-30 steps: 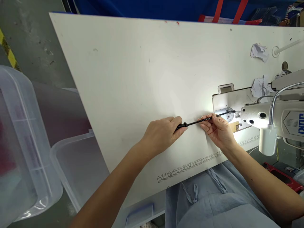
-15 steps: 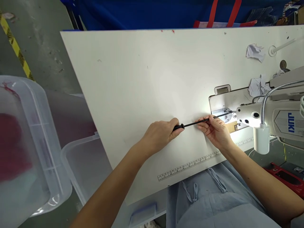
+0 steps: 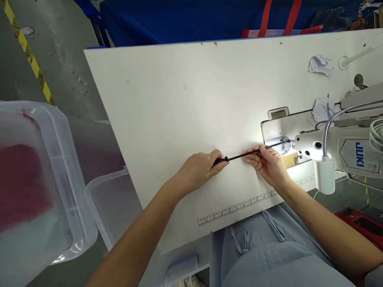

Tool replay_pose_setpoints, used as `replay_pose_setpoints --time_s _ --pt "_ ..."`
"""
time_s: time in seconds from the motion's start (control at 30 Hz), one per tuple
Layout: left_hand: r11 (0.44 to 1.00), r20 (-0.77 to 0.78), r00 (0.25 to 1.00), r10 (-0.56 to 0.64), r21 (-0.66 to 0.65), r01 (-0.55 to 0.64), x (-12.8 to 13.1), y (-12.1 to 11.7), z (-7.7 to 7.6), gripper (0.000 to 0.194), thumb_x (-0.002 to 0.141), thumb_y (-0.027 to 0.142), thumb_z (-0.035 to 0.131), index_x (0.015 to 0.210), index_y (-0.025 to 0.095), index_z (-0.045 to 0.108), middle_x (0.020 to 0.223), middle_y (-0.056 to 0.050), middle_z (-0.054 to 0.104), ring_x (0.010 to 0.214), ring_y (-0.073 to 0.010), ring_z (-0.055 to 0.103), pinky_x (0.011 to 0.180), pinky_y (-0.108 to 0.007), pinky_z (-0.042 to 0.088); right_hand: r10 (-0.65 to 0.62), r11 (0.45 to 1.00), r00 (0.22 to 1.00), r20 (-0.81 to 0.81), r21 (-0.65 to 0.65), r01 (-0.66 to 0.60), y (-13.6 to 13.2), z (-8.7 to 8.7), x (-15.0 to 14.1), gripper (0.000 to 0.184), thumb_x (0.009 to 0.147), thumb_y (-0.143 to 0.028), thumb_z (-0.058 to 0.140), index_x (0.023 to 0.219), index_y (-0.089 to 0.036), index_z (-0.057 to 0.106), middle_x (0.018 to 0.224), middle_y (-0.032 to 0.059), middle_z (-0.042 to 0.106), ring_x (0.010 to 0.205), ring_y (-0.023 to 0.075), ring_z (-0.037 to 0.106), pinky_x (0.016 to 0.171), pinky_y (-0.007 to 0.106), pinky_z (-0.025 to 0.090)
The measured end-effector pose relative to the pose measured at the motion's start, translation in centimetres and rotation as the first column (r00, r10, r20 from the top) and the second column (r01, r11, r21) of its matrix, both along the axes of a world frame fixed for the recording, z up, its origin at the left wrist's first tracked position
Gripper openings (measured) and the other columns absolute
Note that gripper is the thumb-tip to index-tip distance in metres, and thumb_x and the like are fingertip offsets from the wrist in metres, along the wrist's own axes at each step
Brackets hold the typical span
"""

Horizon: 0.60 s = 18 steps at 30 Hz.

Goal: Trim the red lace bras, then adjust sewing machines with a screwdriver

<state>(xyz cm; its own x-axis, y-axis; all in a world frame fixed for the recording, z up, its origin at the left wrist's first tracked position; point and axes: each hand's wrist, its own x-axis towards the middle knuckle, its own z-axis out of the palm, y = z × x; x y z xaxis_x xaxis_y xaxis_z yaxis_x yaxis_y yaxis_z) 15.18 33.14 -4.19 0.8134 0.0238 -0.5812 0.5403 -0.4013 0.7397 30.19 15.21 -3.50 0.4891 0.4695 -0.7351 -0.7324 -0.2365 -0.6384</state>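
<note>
A thin, black, cord-like strip (image 3: 237,156) runs taut over the white table, from my left hand to the needle area of the sewing machine (image 3: 339,139). My left hand (image 3: 196,171) is closed around its thicker black end, which has a small flared part just past the fingertips. Further along, my right hand (image 3: 271,165) pinches the strip between thumb and fingers, close to the metal needle plate (image 3: 283,146). The far end of the strip lies at the presser foot, where details are too small to make out.
A white lamp (image 3: 325,175) on a bendy metal neck hangs by the machine head. Crumpled paper (image 3: 320,66) lies at the back right. Printed rulers (image 3: 236,209) line the table's front edge. Clear plastic bins (image 3: 74,199) stand left, one with dark red material.
The view has shifted slightly, so the table's left side and the bins appear further right. Both hands keep their hold on the black strip, with little visible movement along the table.
</note>
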Motion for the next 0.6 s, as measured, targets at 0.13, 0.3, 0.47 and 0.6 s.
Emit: replay_pose_setpoints --time_s 0.13,0.3,0.47,0.6 --pt "0.999 -0.002 0.999 -0.035 -0.006 0.035 0.2 0.3 0.0 0.032 0.097 0.048 0.035 0.086 0.023 0.052 0.061 0.004 0.051 0.055 -0.0143 0.045 0.053 -0.026 0.031 -0.006 1.000 1.000 -0.009 0.015 0.006 -0.1 -0.2 0.1 0.028 0.077 -0.044 0.081 0.075 -0.018 0.070 0.082 0.0041 0.075 0.075 0.0149 0.073 0.075 0.023 0.062" --pt "0.956 -0.045 0.981 -0.189 0.221 0.194 0.7 -0.2 0.3 0.031 0.099 0.043 0.034 0.092 0.021 0.054 0.072 0.000 0.061 0.059 -0.0166 0.051 0.054 -0.028 0.030 -0.028 0.999 0.999 -0.024 0.019 0.029 0.1 0.0 0.0 0.027 0.082 -0.042 0.077 0.076 -0.017 0.069 0.084 0.0056 0.075 0.082 0.0164 0.073 0.080 0.025 0.062" --pt "0.942 -0.061 0.965 -0.256 0.208 0.263 1.0 -0.2 0.4 0.031 0.100 0.040 0.031 0.091 0.020 0.053 0.071 -0.001 0.061 0.059 -0.0174 0.051 0.055 -0.029 0.031 -0.139 0.990 0.990 0.013 0.020 0.139 0.6 0.4 -0.7 0.026 0.077 -0.037 0.083 0.080 -0.019 0.064 0.079 0.0018 0.074 0.084 0.0197 0.074 0.076 0.026 0.064" --pt "0.984 -0.048 0.985 -0.166 -0.073 0.162 1.0 0.6 0.0 0.036 0.098 0.050 0.032 0.085 0.022 0.051 0.068 0.001 0.056 0.059 -0.0154 0.049 0.053 -0.027 0.035 -0.205 0.979 0.976 0.074 0.004 0.205 0.5 0.1 -1.0 0.039 0.069 -0.037 0.088 0.080 -0.020 0.056 0.076 0.0034 0.074 0.079 0.0221 0.075 0.071 0.026 0.064"
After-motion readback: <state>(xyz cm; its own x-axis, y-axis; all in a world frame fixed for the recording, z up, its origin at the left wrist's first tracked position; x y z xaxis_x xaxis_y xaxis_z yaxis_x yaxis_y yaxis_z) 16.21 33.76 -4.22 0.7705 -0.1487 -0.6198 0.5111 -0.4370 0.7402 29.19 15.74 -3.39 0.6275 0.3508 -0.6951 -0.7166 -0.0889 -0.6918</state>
